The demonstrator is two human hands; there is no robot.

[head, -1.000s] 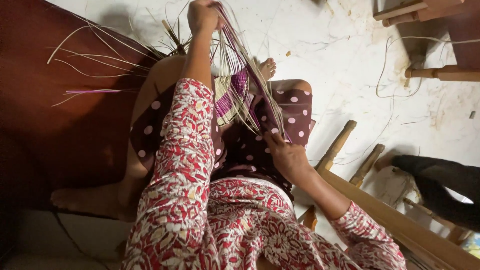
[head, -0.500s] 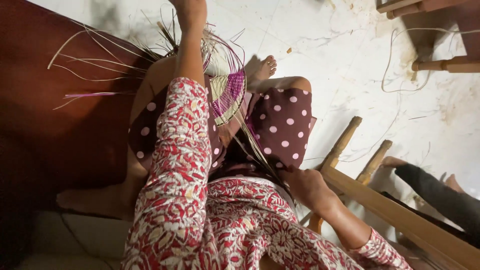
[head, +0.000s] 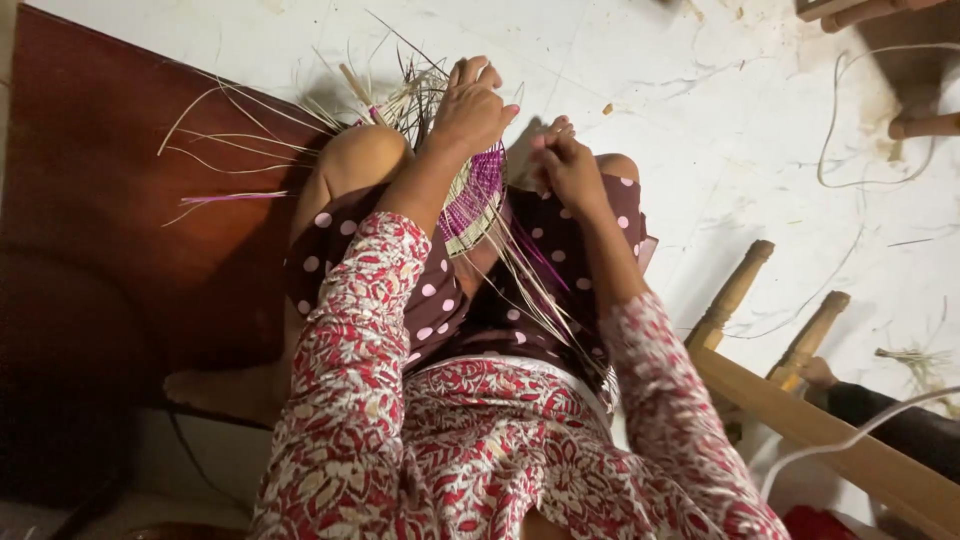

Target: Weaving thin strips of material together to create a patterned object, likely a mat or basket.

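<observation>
Left hand (head: 470, 105) grasping round purple-and-cream woven straw piece (head: 472, 197), stiff loose ends bristling; right hand (head: 568, 165) pinching thin pale straw strands (head: 535, 285)

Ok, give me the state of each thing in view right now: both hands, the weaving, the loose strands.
left hand: clamped on the weaving's top edge
right hand: pinching thin strands
woven piece: part-woven, purple and straw, upright over the lap
loose strands: trailing down across the lap
spare strips: scattered on the brown mat

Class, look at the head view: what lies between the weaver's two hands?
Between left hand and right hand lies the purple-and-straw woven piece's edge and loose straw strands, seen in the head view.
</observation>
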